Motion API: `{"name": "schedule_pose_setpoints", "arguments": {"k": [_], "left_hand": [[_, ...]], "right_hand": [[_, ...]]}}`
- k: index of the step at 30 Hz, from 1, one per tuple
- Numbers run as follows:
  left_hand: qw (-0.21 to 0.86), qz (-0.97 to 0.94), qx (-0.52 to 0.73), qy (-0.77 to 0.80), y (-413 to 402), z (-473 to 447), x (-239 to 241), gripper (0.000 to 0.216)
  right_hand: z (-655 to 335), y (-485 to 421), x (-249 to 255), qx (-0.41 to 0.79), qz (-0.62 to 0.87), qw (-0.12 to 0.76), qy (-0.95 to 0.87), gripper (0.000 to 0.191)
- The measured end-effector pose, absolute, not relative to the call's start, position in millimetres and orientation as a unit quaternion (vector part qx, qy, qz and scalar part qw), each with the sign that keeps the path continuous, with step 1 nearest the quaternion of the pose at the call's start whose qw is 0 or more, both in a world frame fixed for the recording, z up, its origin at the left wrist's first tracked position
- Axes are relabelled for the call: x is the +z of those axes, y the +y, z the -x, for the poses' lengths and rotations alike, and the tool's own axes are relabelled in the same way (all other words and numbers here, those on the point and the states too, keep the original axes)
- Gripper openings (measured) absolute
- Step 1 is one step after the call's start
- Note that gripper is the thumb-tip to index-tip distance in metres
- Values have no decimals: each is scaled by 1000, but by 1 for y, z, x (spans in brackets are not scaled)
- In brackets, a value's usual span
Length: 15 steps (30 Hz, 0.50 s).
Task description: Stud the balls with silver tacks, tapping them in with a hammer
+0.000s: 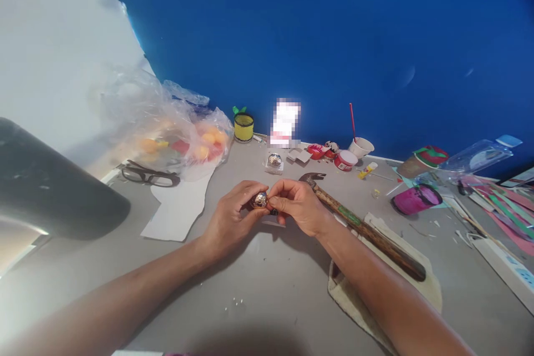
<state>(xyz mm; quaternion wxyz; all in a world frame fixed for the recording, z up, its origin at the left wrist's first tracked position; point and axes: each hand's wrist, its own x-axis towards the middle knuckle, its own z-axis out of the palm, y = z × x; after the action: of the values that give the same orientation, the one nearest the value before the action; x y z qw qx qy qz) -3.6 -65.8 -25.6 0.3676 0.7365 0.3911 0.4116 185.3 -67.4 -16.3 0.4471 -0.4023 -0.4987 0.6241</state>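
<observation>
Here, left hand [231,214] and right hand [298,206] meet fingertip to fingertip, pinched on a small shiny ball [261,199] — round, no long axis to read. Right of the fingers, a hammer [359,226] lies head toward them. Beyond — a second shiny ball [274,159].

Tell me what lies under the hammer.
The hammer handle rests on a pale cloth on the grey table; its head lies behind the right hand. Whatever sits beneath the cloth is hidden.
</observation>
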Motion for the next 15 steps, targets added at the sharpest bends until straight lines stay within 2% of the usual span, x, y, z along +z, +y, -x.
{"name": "schedule_pose_setpoints", "arguments": {"k": [4, 9, 13, 15], "left_hand": [[381, -721, 423, 396, -67, 1, -26, 23], [488, -649, 411, 415, -64, -4, -30, 37], [545, -597, 409, 424, -58, -2, -31, 57], [547, -594, 412, 421, -57, -1, -31, 56]], "right_hand": [[-188, -67, -17, 644, 399, 428, -493, 33], [-200, -64, -7, 582, 454, 398, -545, 33], [-228, -59, 13, 357, 612, 320, -628, 22], [-245, -56, 19, 190, 695, 207, -661, 23]]}}
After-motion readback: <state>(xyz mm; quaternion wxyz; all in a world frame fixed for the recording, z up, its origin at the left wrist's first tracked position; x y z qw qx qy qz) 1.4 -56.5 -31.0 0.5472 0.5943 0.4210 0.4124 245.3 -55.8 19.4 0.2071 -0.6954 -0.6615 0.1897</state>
